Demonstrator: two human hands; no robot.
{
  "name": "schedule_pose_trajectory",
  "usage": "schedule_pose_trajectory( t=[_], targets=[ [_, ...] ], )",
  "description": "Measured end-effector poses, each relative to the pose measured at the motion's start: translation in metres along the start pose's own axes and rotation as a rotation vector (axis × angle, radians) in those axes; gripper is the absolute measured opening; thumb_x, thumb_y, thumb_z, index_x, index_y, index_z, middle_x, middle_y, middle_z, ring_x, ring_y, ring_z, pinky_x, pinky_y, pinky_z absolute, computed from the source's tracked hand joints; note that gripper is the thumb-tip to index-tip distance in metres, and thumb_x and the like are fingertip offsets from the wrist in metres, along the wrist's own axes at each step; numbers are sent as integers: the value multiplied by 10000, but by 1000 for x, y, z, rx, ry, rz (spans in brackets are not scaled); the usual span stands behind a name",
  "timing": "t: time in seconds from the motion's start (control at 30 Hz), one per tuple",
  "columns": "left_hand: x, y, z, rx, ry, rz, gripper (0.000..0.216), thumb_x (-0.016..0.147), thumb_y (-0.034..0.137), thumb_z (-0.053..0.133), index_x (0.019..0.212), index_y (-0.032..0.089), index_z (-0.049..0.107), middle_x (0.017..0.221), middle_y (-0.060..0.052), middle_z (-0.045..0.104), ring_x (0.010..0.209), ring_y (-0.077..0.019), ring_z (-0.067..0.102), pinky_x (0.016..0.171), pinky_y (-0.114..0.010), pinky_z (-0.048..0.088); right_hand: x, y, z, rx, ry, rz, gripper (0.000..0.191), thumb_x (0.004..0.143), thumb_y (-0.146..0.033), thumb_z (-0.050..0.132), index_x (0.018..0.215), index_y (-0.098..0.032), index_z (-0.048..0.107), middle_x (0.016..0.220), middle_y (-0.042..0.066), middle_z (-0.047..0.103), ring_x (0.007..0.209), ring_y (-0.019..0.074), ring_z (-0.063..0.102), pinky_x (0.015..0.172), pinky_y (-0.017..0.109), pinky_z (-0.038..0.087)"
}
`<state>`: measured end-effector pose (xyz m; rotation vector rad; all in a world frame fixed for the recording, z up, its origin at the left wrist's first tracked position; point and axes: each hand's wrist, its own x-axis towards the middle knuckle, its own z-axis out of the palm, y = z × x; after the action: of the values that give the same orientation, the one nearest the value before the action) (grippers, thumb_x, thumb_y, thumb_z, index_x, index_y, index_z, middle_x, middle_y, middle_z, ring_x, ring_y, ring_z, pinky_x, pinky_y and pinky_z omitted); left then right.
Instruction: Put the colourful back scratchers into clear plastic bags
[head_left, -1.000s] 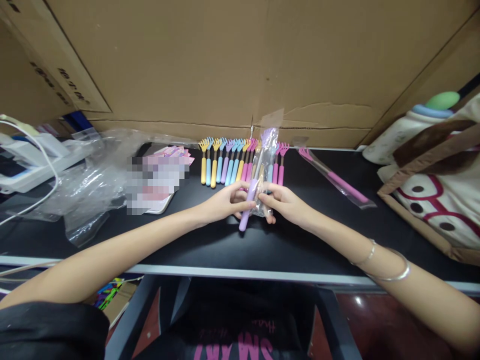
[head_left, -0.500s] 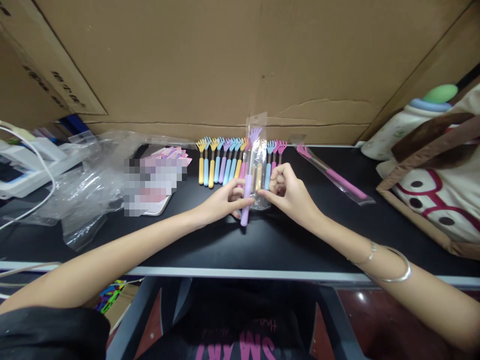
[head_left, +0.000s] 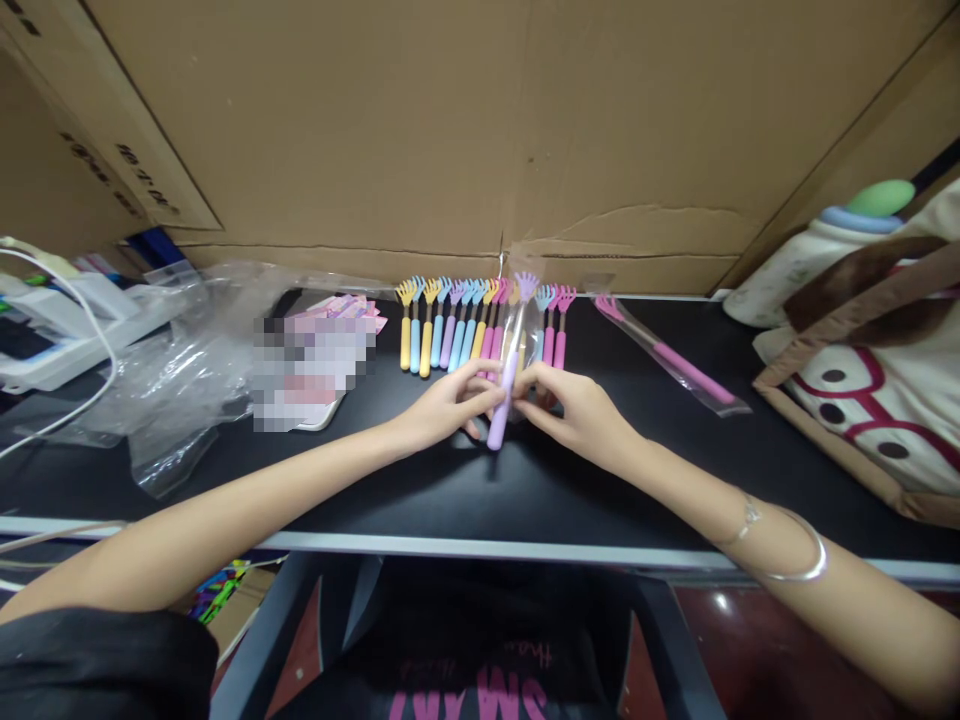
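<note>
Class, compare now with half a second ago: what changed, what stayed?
The right hand has uncurled its fingers toward the clear bag. The top of the purple stick dipped lower in view and slightly right. The left hand still grips it; the row of sticks and bagged pink stick stayed put.

The purple scratcher (head_left: pixel 501 410) before you has a smooth plastic handle with a soft sheen and a rod that looks like metal. Your clear bag (head_left: pixel 531 320) is thin, glossy plastic, and so is the crumpled wrapping (head_left: pixel 172 380). You have smooth, dark, low-sheen desk (head_left: pixel 420 500) under a matt, creased cardboard wall (head_left: pixel 360 130). Your bangle (head_left: pixel 823 560) is shiny, silvery metal, your sleeve (head_left: pixel 105 660) dull cloth; the tote (head_left: pixel 911 400) looks like soft fabric, and the floor (head_left: pixel 720 630) is glossy.
</note>
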<state>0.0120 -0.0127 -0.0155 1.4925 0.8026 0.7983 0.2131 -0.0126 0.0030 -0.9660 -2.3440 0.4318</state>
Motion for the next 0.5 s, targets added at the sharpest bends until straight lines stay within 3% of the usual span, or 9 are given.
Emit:
schedule_pose_trajectory(
  t=[0.23,0.37,0.5],
  targets=[
    [-7,3,2,283,50,133,455,921,502,425,1256,204,498,935,-36,626,777,-132,611,547,-179,467,-1,-6,-3,375,-54,148,159,901,-363,500,898,-204,504,762,-2,597,590,118,570,585,261,464],
    [-10,4,3,501,116,257,386,928,438,450,1221,193,512,1065,-55,639,947,-166,608,738,-244,480,-1,-2,4,639,-71,232,248,856,-407,575,928,-234,413,800,-21,597,629,125,607,619,288,499],
    [-11,2,4,701,212,251,357,902,478,485,1152,228,536,1046,-21,643,929,-157,617,727,-247,466,1,4,11,808,-41,327,376,782,-428,660,918,-245,362,810,-42,602,624,118,627,597,276,492]
  ],
)
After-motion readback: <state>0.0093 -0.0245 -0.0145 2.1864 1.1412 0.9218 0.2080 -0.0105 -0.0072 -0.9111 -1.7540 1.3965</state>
